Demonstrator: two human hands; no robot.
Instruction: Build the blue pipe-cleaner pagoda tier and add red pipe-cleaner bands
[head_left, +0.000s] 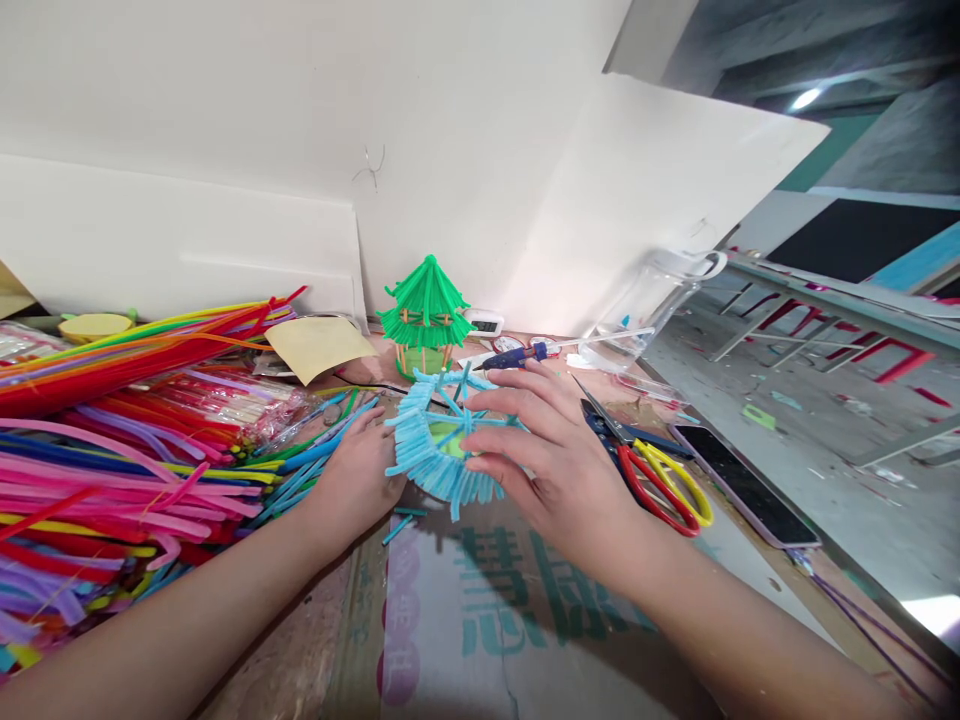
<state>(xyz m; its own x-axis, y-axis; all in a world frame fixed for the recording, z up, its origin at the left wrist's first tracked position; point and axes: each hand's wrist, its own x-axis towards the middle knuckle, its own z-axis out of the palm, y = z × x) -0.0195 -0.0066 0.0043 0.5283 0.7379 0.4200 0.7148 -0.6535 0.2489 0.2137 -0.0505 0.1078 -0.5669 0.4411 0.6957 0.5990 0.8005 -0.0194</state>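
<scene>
1. Evidently for steadiness, the left hand (364, 462) holds the blue fringed ring (450, 480)'s edge, above cardboard (555, 640).
2. Right hand (555, 450): fingers spread over its spokes (464, 383); grip unclear.
3. Scissors (636, 456) rightward, probably for reach.

A blue fringed ring (420, 462) is held at its left edge by the left hand (364, 462), and its right side is partly covered by the right hand (561, 455). Beyond, a green-roofed model (426, 300) is placed; pipe cleaners (127, 470) are heaped left, and scissors (628, 438) are laid right.
</scene>
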